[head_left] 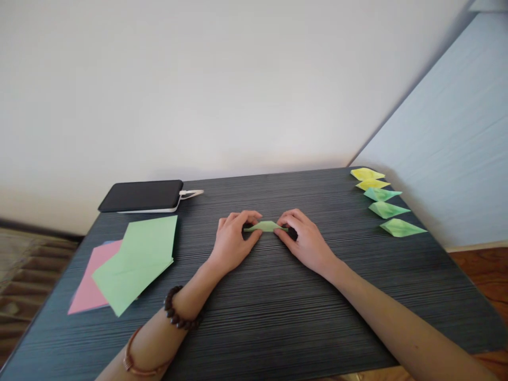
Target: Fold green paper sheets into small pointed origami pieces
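Note:
A small, narrow folded piece of green paper [265,226] lies at the middle of the dark striped table [278,328]. My left hand [233,241] pinches its left end with curled fingers. My right hand [302,239] pinches its right end the same way. Both hands rest on the tabletop. A dark bead bracelet and a thin band sit on my left wrist.
A stack of flat green [137,262] and pink [93,280] paper sheets lies at the left. A black power bank [141,196] with a white cable sits at the back left. Several folded yellow and green paper shapes [384,203] line the right edge, beside a pale blue surface [448,143].

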Demonstrator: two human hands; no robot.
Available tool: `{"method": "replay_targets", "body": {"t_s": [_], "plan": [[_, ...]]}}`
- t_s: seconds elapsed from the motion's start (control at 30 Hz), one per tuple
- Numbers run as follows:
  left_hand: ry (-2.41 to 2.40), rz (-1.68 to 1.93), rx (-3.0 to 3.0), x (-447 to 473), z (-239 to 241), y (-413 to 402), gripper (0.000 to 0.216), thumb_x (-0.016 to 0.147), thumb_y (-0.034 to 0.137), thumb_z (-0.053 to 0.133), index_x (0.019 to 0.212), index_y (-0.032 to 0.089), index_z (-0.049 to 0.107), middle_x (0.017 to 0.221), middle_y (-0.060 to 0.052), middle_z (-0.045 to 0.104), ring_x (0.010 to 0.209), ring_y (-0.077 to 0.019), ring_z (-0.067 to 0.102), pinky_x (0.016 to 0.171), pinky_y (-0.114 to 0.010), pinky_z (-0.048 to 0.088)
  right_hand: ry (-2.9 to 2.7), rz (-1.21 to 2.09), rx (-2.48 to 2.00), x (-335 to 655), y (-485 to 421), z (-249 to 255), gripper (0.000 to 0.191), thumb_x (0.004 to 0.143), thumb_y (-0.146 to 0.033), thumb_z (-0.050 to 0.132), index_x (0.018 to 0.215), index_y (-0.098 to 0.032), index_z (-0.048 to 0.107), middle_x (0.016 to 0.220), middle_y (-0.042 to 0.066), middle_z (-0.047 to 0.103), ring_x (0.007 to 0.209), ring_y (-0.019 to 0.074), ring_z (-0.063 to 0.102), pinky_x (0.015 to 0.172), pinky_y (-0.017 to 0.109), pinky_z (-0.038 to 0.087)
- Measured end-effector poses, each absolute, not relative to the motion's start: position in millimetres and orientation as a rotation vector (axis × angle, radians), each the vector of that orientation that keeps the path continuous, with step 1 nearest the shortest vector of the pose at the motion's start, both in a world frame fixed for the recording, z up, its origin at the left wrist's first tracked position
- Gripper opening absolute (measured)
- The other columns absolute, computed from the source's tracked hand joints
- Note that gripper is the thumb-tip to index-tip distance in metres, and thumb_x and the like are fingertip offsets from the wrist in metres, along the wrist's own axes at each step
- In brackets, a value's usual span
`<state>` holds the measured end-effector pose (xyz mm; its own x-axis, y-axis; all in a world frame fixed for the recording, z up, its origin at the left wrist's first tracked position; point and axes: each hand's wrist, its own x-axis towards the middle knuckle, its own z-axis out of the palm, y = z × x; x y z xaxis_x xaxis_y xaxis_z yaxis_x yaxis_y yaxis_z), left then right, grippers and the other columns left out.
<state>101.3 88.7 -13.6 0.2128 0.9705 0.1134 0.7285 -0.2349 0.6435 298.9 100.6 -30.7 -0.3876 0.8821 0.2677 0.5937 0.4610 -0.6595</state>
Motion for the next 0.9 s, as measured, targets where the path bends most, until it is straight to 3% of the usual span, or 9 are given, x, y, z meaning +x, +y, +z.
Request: {"method": "replay_targets", "body": {"t_s": [0.23,0.43,0.6,0.9], "plan": [[1.449,0.735,1.920,96.9,-14.7,94.9,0.020,0.083,0.037,0.061,0.097,0.023,0.064,0.094,0.001,0.070,0.088,-0.0178,0.061,0.084,-0.031,0.040,-2.041,0.876,-1.182,307.7,105.6,-23.2,0.015,0.087,-0.034,0.057,0.087,-0.020,0.062,0.074,-0.002,0.063,0.060,0.0103,0.050,0.059,0.024,0.038],[1.396,0.733,1.803,91.2,-11.6,90.5,0.020,0.083,0.039,0.060,0.095,0.024,0.068,0.092,0.003,0.071,0.084,-0.0173,0.062,0.079,-0.029,0.041,-2.087,0.930,-1.135,308.2,104.3,-21.0,0.022,0.082,-0.041,0.063,0.092,-0.021,0.063,0.071,-0.003,0.061,0.062,0.0106,0.052,0.061,0.024,0.037],[1.356,0.684,1.967,94.8,-12.5,86.0,0.012,0.080,0.029,0.062,0.089,0.022,0.065,0.084,0.003,0.069,0.077,-0.0163,0.057,0.077,-0.031,0.039,-2.300,0.775,-1.082,305.7,102.9,-21.2,0.020,0.083,-0.037,0.061,0.074,-0.019,0.060,0.065,-0.003,0.059,0.060,0.0110,0.049,0.065,0.027,0.034],[1.275,0.686,2.103,96.8,-10.4,85.5,0.016,0.073,0.017,0.059,0.089,0.019,0.061,0.081,0.001,0.065,0.075,-0.0150,0.055,0.076,-0.031,0.041,-2.392,0.704,-1.031,305.2,103.6,-22.9,0.023,0.086,-0.036,0.058,0.072,-0.017,0.059,0.063,-0.002,0.058,0.058,0.0106,0.048,0.063,0.027,0.031]]}}
